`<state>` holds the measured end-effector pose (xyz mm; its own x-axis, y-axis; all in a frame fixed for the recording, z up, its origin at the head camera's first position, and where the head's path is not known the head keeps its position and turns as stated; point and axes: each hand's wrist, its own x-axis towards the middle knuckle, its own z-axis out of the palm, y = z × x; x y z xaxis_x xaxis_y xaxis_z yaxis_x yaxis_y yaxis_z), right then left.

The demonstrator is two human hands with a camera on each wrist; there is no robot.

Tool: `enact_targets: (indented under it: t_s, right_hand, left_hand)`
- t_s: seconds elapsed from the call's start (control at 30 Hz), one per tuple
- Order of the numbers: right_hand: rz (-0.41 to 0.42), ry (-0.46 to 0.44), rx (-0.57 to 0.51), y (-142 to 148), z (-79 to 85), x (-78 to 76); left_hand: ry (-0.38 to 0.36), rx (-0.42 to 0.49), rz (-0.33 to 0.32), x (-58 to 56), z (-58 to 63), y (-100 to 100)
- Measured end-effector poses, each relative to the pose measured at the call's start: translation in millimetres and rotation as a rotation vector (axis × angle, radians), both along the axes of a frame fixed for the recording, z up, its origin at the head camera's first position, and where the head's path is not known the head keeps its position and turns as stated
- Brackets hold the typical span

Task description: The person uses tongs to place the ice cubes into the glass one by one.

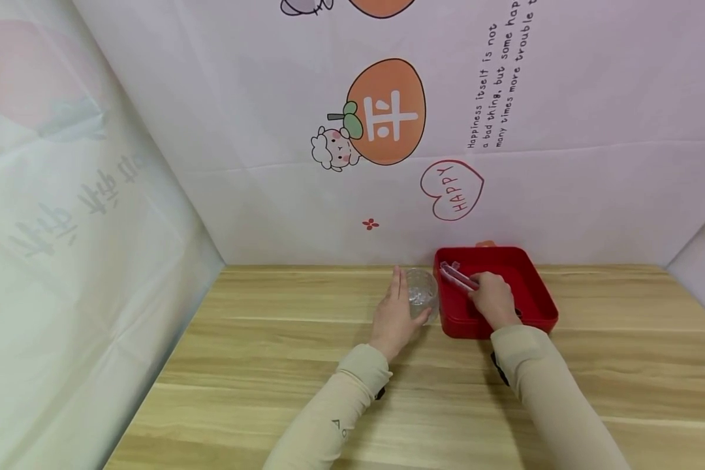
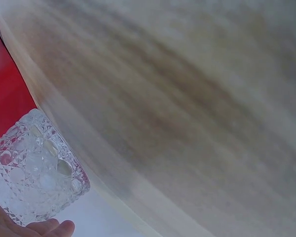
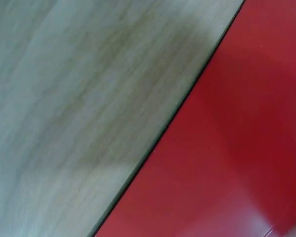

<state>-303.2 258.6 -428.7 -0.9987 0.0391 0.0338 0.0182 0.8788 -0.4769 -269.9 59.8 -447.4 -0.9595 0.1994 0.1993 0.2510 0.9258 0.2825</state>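
On the table by the back wall stands a clear cut-glass tumbler (image 1: pixel 421 292) with clear pieces inside. My left hand (image 1: pixel 395 320) holds it, fingers along its left side and thumb on its near right. The left wrist view gives the tumbler's diamond-patterned side (image 2: pixel 37 173) and fingertips (image 2: pixel 49 228) beside it. My right hand (image 1: pixel 495 299) grips a pair of clear plastic tongs (image 1: pixel 459 277) over the red tray (image 1: pixel 499 328). At the tongs' tips, above the tray's left part, is a small clear piece (image 1: pixel 455 266). In the right wrist view the tray's red wall (image 3: pixel 212 163) hides the tongs.
The tray stands directly right of the tumbler, close to the back wall. A small orange thing (image 1: pixel 485 243) shows behind the tray's far rim. Printed white cloth (image 1: pixel 282 196) hangs behind and on the left of the wood-grain table (image 1: pixel 258 365).
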Motion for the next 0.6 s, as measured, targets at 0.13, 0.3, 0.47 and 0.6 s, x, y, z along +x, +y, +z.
enact_targets:
  t_s: [0.13,0.3,0.47,0.6]
  right_hand:
    - [-0.003,-0.001,0.002,-0.8,1.5,0.6]
    - [-0.003,-0.001,0.000,-0.1,2.8,1.4]
    - [0.003,0.005,0.006,3.3,3.9,1.9]
    - [-0.001,0.011,0.008,6.8,6.4,3.7]
  left_hand:
    - [-0.004,0.004,0.000,0.0,0.0,-0.2]
    - [-0.002,0.019,0.000,0.2,0.1,-0.1]
    - [0.015,0.013,0.002,0.2,-0.3,0.0]
    - [0.021,0.009,0.000,0.7,-0.2,0.2]
